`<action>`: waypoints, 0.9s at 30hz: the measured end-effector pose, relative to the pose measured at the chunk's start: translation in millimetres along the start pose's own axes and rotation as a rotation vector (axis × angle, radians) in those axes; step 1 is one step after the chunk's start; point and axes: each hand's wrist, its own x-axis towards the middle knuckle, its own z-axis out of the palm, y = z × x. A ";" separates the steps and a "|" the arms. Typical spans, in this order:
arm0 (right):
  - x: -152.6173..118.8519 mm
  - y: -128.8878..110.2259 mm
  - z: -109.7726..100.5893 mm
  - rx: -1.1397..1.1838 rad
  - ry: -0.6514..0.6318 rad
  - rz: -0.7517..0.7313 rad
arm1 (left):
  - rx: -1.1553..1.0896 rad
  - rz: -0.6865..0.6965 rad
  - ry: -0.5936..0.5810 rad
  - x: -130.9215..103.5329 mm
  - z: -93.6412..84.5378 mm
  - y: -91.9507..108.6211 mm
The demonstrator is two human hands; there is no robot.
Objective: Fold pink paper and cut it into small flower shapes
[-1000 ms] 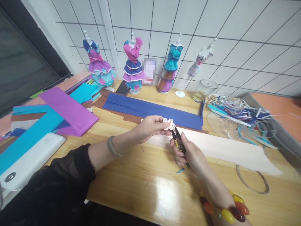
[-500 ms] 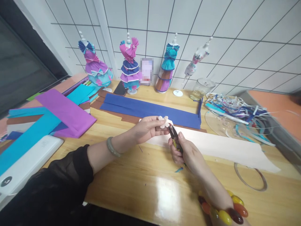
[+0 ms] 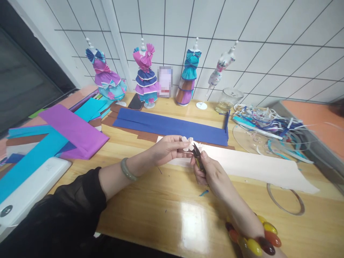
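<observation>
My left hand (image 3: 172, 148) pinches a small pale pink paper flower (image 3: 188, 143) between thumb and fingertips. Wrapped round a pair of small black and yellow scissors (image 3: 198, 159) is my right hand (image 3: 211, 172). The blades point up and touch or nearly touch the flower's right edge; a light scrap lies just behind their tips. Under and beyond both hands a pale pink strip of crepe paper (image 3: 258, 172) stretches to the right. A dark blue folded paper strip (image 3: 169, 125) lies farther back.
Several small dress forms, one wearing a teal dress (image 3: 191, 64), stand along the tiled wall. Purple paper (image 3: 77, 132) and a white power bank (image 3: 40, 190) lie left. At right are a glass cup (image 3: 228, 99), a pile of ribbon scraps (image 3: 266, 122) and a ring (image 3: 286, 200).
The scissor blades have closed together at the flower's edge, where they stood slightly apart. A pale scrap shows behind the tips. The whole view has shifted a little.
</observation>
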 end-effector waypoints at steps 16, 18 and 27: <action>1.2 7.2 -10.3 -0.572 0.182 -0.276 | -0.012 -0.022 -0.009 -1.2 4.1 2.7; 0.7 5.9 -11.2 -0.622 0.185 -0.289 | 0.005 -0.017 -0.005 -0.9 3.8 2.5; -0.1 5.2 -17.1 -0.698 0.166 -0.308 | 0.160 0.058 0.017 -1.0 2.7 6.8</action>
